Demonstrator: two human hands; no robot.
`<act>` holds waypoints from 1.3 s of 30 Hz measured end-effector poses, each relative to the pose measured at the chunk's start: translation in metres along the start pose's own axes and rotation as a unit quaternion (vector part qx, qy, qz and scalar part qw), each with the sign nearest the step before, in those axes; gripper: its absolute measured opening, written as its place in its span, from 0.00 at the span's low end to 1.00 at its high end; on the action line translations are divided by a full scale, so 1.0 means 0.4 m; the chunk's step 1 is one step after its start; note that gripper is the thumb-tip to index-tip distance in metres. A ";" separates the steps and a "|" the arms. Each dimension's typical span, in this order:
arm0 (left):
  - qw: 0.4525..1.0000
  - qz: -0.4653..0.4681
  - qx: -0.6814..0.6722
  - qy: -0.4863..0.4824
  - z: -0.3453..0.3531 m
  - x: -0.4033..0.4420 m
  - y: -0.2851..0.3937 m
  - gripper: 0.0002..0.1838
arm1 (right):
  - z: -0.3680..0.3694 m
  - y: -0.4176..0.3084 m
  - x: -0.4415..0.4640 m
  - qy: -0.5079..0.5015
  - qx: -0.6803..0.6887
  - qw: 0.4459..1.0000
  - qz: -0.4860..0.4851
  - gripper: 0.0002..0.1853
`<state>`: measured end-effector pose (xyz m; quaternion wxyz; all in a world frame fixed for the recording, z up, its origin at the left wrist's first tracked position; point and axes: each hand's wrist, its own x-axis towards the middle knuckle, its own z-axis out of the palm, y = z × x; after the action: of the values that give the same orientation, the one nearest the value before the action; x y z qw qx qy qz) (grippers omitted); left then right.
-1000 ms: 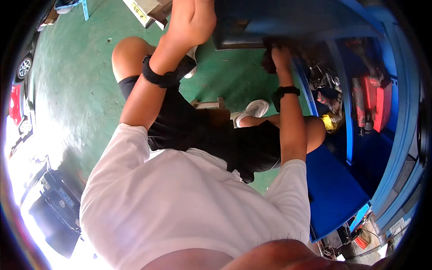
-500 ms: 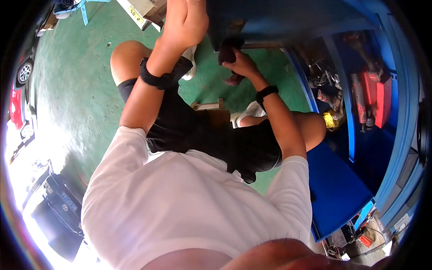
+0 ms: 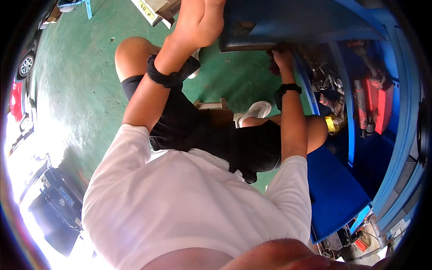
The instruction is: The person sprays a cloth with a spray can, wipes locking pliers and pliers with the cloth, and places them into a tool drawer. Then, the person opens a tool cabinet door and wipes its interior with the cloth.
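Observation:
At the top edge is my left hand [image 3: 204,22], beside the near end of a blue cabinet door [image 3: 288,27]. Its fingers are cut off by the frame, so their pose and anything in them are hidden. My right hand [image 3: 283,60] is closed around a dark maroon cloth [image 3: 274,66] at the lower edge of that door, near the cabinet's opening. Part of the cloth hangs below the fingers; the rest is hidden in shadow.
On the right, cabinet shelves [image 3: 355,103] hold a red case [image 3: 383,108], power tools and a yellow item [image 3: 333,124]. A blue panel [image 3: 337,193] lies below. A low wooden stool [image 3: 211,105] is between my legs. A white box [image 3: 146,11] stands ahead; cars show left.
My right hand has moved right with the cloth, along the door's lower edge toward the shelves. My left hand has shifted slightly right and up.

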<state>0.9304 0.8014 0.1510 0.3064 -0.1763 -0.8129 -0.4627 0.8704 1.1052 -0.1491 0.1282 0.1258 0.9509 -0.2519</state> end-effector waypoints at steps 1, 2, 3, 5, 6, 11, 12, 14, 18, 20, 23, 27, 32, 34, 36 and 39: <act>1.000 -0.026 0.002 -0.012 -0.006 -0.004 0.002 0.44 | -0.007 -0.033 -0.024 -0.013 -0.019 0.999 -0.035 0.26; 0.998 -0.052 0.004 -0.023 -0.011 -0.006 0.003 0.44 | -0.020 -0.063 -0.046 -0.026 -0.039 0.996 -0.070 0.27; 0.996 -0.078 0.006 -0.034 -0.012 -0.007 0.003 0.45 | 0.019 -0.056 -0.027 -0.026 -0.039 0.997 -0.069 0.27; 0.999 -0.027 -0.017 -0.030 -0.002 0.013 -0.019 0.45 | 0.132 -0.025 0.036 -0.206 -0.017 0.973 -0.101 0.38; 0.999 -0.002 -0.029 -0.026 -0.002 0.017 -0.017 0.44 | 0.142 -0.038 0.016 -0.205 -0.018 0.973 -0.100 0.38; 1.000 -0.005 0.024 -0.019 -0.010 -0.013 -0.055 0.44 | 0.127 -0.199 -0.183 -0.301 0.067 0.934 -0.181 0.37; 0.999 0.018 0.048 -0.006 -0.009 -0.011 -0.056 0.44 | 0.131 -0.225 -0.202 -0.302 0.070 0.934 -0.180 0.37; 0.999 0.025 0.009 -0.028 -0.015 0.017 -0.018 0.43 | 0.139 -0.250 -0.231 -0.285 0.067 0.934 -0.206 0.34; 0.998 -0.028 -0.046 -0.044 -0.015 0.030 0.023 0.41 | 0.110 -0.245 -0.186 -0.253 -0.031 0.954 -0.155 0.33; 0.999 -0.018 -0.025 -0.044 -0.019 0.028 -0.004 0.41 | 0.074 -0.204 -0.138 -0.228 -0.017 0.963 -0.141 0.31; 0.999 0.017 0.043 0.020 -0.016 0.002 -0.051 0.41 | 0.077 -0.117 -0.067 -0.172 -0.036 0.977 -0.123 0.27; 0.998 -0.040 0.006 -0.050 -0.028 0.018 -0.009 0.41 | -0.033 -0.044 -0.006 -0.143 -0.067 0.985 -0.073 0.25; 0.998 -0.045 -0.026 -0.041 -0.023 0.010 0.036 0.41 | -0.032 -0.014 -0.018 -0.026 -0.030 0.997 -0.064 0.22; 0.998 -0.043 -0.020 -0.042 -0.020 0.013 0.025 0.41 | 0.036 -0.022 -0.019 -0.043 -0.008 0.995 -0.092 0.25; 0.998 -0.042 -0.011 -0.042 -0.020 0.012 0.015 0.41 | 0.076 -0.047 -0.044 -0.098 0.028 0.984 -0.147 0.29; 0.998 -0.047 0.015 -0.040 -0.027 0.001 -0.018 0.41 | -0.015 -0.202 -0.197 -0.163 0.082 0.961 -0.209 0.30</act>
<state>0.9297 0.7884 0.1507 0.2547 -0.1519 -0.8384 -0.4573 0.9185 1.0263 -0.0838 0.2157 -0.1082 0.8983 -0.3672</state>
